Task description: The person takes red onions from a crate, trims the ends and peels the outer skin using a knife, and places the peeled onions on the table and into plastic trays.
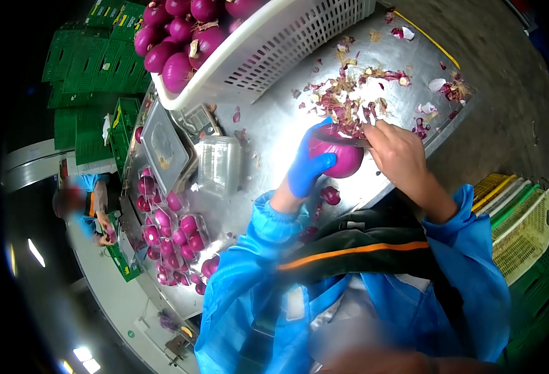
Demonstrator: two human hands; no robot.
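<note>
On the near side of the white crate (pixel 274 59), toward the wearer's body: large red onion (pixel 346 163), held up close to the table edge. Left hand (pixel 309 163), blue glove, fingers and thumb spread wide around the onion, gripping it. Right hand (pixel 401 153), bare, fingers closed tight on a knife (pixel 349 141); blade lies across the onion's top, tip pointing at the glove. Whether edge has bitten in, can't tell.

Right of crate: heap of loose skins and roots (pixel 349 103) on the metal table (pixel 265 146). Left of crate's near end: scale (pixel 164 149) and clear tub (pixel 218 165); farther from crate on that side, packed onions (pixel 165 234). Co-worker (pixel 81 199) well beyond, left of crate.

Risks, my judgement: blade could skid on smooth, curved skin and run into gloved fingers or thumb, since the tip faces them; thin-looking glove likely poor protection. Pressing too hard could drive the cut too deep. Onion could roll in the palm if the grip slackens, nothing firm seen under it. Dropped, it could go over the edge. Scraps could stick to the onion.
</note>
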